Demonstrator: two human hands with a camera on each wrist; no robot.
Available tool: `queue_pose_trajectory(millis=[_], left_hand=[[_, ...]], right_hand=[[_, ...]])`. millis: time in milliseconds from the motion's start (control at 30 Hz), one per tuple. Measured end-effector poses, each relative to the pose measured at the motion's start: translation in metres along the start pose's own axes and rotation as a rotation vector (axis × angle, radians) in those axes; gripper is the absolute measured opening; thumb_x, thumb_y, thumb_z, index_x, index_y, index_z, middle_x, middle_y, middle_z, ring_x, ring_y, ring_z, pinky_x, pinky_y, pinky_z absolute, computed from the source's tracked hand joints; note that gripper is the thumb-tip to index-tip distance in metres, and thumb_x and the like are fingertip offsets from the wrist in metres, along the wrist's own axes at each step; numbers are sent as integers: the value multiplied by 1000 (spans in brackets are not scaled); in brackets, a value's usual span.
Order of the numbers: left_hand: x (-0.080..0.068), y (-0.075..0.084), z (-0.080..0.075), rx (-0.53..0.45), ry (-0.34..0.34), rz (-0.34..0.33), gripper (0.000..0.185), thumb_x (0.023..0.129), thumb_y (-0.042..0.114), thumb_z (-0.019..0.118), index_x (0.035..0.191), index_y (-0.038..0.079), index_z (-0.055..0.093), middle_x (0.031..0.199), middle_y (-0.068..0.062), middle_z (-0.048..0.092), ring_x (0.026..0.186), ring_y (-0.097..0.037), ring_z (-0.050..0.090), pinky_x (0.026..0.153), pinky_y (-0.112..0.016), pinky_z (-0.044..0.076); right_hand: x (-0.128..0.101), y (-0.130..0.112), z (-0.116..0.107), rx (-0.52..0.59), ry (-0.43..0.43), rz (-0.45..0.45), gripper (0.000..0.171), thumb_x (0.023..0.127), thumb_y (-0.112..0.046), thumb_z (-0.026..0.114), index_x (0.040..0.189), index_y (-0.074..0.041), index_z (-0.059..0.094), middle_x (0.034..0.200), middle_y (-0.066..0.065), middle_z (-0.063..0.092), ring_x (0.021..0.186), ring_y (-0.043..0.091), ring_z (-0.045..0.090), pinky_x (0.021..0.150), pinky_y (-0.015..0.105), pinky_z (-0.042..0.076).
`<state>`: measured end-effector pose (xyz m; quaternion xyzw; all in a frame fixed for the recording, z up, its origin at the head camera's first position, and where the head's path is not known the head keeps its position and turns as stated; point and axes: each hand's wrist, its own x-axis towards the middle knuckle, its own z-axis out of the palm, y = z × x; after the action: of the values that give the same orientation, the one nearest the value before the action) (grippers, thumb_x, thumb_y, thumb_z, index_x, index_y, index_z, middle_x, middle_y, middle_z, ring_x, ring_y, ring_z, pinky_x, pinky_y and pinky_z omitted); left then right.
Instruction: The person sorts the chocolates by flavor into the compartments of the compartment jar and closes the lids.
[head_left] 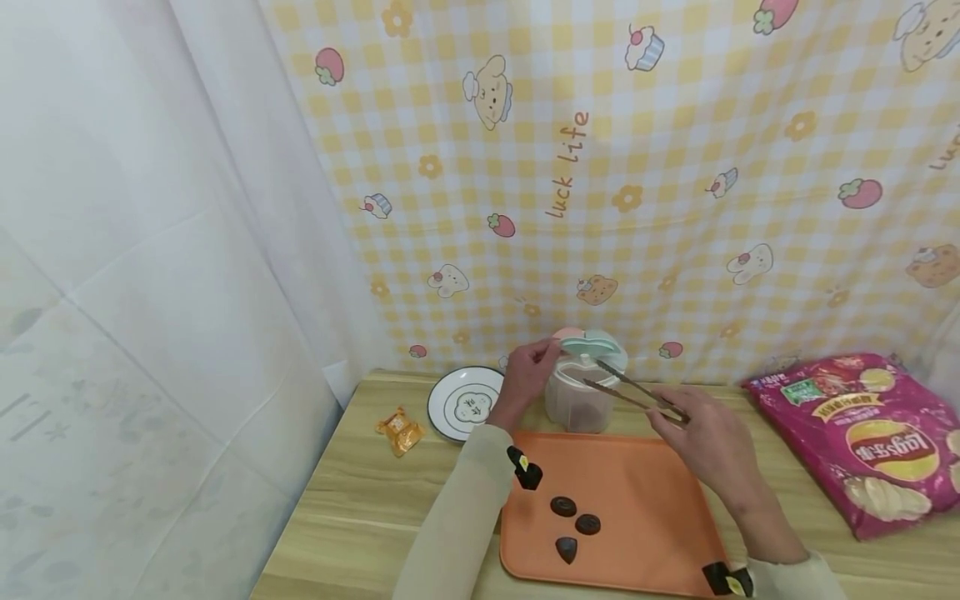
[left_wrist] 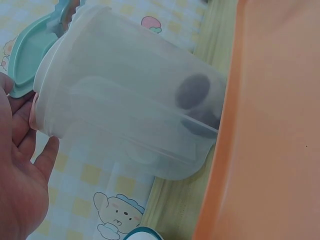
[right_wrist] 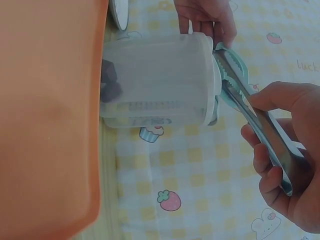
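Several right fingers (right_wrist: pixel 261 159) curled round tongs (right_wrist: pixel 271 133)

table (head_left: pixel 352 517) bears tray (head_left: pixel 645 517), tub (head_left: pixel 581 408), plate (head_left: pixel 444 402), candy (head_left: pixel 402 431), bag (head_left: pixel 862 442).

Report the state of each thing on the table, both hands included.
Left hand, holding the green flap
Green flap, raised open
Container, upright, dark shapes inside
Right hand, gripping the tongs
Tongs, tips apart
Tray, flat, bearing three dark pieces
Candy, wrapped
Plate, face up, partly hidden
Snack bag, lying down, seal unclear
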<state>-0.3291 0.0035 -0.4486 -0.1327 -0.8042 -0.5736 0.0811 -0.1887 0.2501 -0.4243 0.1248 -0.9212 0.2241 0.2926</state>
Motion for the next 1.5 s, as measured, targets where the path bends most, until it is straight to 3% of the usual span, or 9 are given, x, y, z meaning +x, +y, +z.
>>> queue_pose_trajectory(millis=[133,367,567,667,833,967,1200,1333,1500], left_hand=[[-1,1,0,-18,-3,-10,38,104,42,59,122,15,79,120,2,73,109,-12,66,95,-36,54],[0,0,1,0,-3,7,36,104,41,60,119,16,80,114,4,75,104,-12,66,93,-34,53],[0,0,0,-16,-3,-2,39,104,45,58,120,16,79,117,3,74,108,-13,66,96,-37,54],[1,0,0,-12,0,5,40,104,46,58,119,16,80,116,3,75,107,-14,66,96,-38,54],[2,0,0,2,3,11,40,104,45,58,119,16,80,116,3,74,106,-14,66,96,-37,54],[2,-2,0,7,4,6,39,104,44,58,121,16,79,117,2,74,106,-14,66,96,-36,53],[1,-2,-1,-1,5,10,38,104,43,59,121,15,79,115,2,75,106,-14,66,96,-35,53],[2,-2,-1,3,4,24,37,104,42,59,119,15,80,110,3,76,104,-13,67,94,-34,53],[2,-4,1,5,-4,30,36,105,41,59,119,15,80,109,3,76,105,-12,67,94,-34,53]], right_hand=[[-2,2,-1,7,-1,8,31,86,-16,82,115,-7,78,97,9,74,71,22,67,52,34,48],[-13,6,-9,30,-47,41,30,88,-16,81,115,-3,76,98,11,74,79,28,70,65,47,55],[-26,10,-19,37,-59,48,29,86,-17,84,112,-6,77,98,11,74,79,28,69,64,45,54],[-34,12,-24,59,-118,86,28,87,-19,83,111,-5,78,97,10,74,79,25,68,64,43,56],[-51,23,-24,106,-315,188,32,93,-25,80,114,-2,76,100,9,73,86,28,70,70,46,59],[-68,31,-13,144,-415,218,27,91,-18,81,111,-1,76,99,5,73,88,27,70,70,40,60],[-90,38,4,133,-418,190,17,86,-16,85,100,-15,76,94,-7,70,84,12,65,67,29,56],[-95,39,7,139,-451,203,18,85,-15,85,100,-14,76,94,-6,69,84,12,64,67,27,55],[-99,40,9,159,-518,288,19,88,-15,83,104,-10,75,97,-3,70,86,15,64,69,28,55]])
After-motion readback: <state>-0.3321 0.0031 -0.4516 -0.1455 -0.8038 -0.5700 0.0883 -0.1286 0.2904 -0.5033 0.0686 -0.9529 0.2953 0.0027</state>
